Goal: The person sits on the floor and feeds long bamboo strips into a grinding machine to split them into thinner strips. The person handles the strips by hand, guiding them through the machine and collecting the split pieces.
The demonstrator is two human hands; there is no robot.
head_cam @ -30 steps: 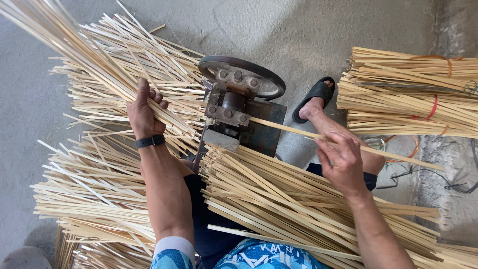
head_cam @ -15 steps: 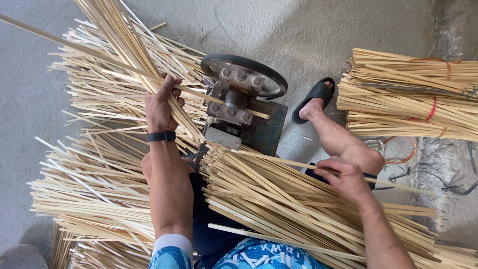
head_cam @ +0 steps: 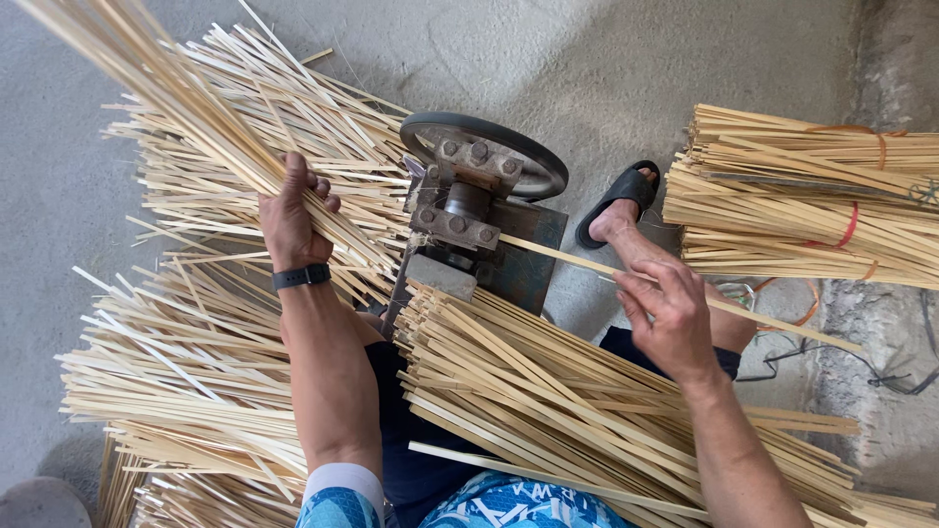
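Note:
A small metal machine (head_cam: 468,210) with a dark round wheel (head_cam: 489,147) stands on the concrete floor between my knees. My left hand (head_cam: 291,217), with a black band on the wrist, grips a bunch of bamboo strips (head_cam: 166,93) that slants up to the top left. One single bamboo strip (head_cam: 587,262) comes out of the machine's right side. My right hand (head_cam: 668,315) pinches that strip just past my foot in a black sandal (head_cam: 618,202).
Loose bamboo strips lie heaped on the left (head_cam: 186,391) and across my lap to the right (head_cam: 587,411). Tied bundles (head_cam: 812,196) with red and orange bands lie at the right. Cables (head_cam: 880,362) trail on the floor near the right wall.
My left hand lifted its bunch of strips and shifted toward the machine. My right hand dropped toward the pile on my lap, then came back up to the strip leaving the machine.

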